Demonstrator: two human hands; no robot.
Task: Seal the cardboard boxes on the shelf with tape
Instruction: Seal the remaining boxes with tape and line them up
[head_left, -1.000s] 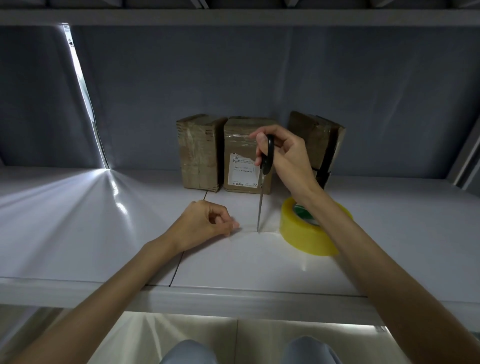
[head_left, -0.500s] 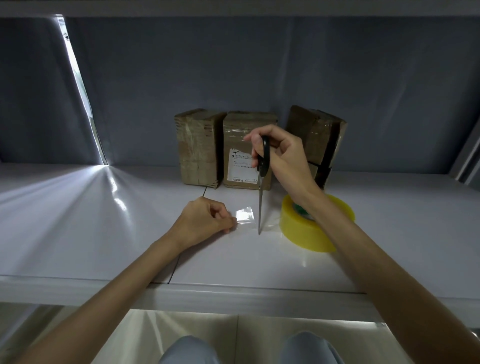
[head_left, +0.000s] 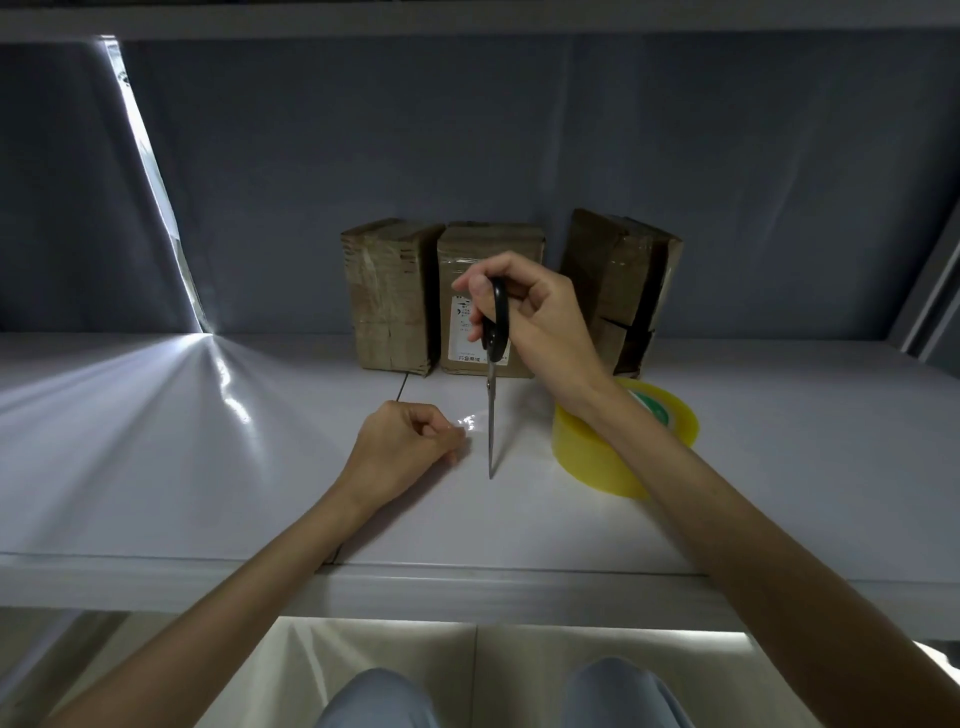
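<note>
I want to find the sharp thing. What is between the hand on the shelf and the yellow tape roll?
In the head view, scissors, points down, held by the right hand, stand between the left hand and the tape roll.

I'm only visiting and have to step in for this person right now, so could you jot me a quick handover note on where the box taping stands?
Left hand: pinches the free end of a clear tape strip low over the shelf.
Right hand: grips black-handled scissors, blades pointing down at the strip beside the left hand.
Tape roll: yellow, lying flat on the shelf under the right forearm.
Boxes: left box, middle labelled box and right box stand at the back.
Done: a strip is pulled out.
Left: finish cutting, if it is not yet cut, then stick it on a box; which boxes need tape I cannot tell.
</note>
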